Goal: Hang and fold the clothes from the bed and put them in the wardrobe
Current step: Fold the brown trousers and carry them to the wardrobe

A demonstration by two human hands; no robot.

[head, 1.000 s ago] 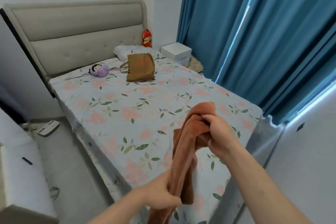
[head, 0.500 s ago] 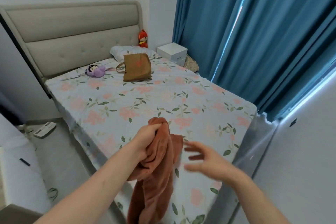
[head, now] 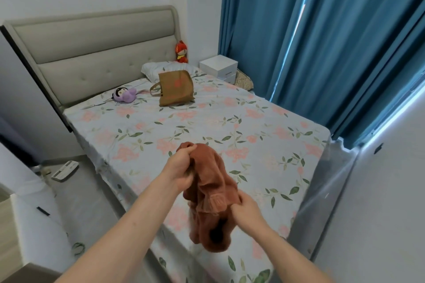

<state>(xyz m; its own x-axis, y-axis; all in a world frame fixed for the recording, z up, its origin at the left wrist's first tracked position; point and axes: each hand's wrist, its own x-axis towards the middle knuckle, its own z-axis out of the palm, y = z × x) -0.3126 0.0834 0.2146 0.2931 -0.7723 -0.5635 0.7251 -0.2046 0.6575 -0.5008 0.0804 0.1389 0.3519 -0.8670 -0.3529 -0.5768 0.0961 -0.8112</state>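
Both hands grip a bunched rust-brown knitted garment [head: 210,193] above the foot of the floral-sheeted bed [head: 230,126]: left hand [head: 181,167] fingers clench its top, right hand [head: 247,208] fingers pinch its lower edge. Folding looks barely begun; no wardrobe shows.

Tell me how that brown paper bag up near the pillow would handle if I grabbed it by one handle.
The paper bag lies flat and looks empty, so it is probably light. Its creased sides suggest it would hold some shape yet crumple easily. Lifted by one handle, it would likely tilt and hang open.
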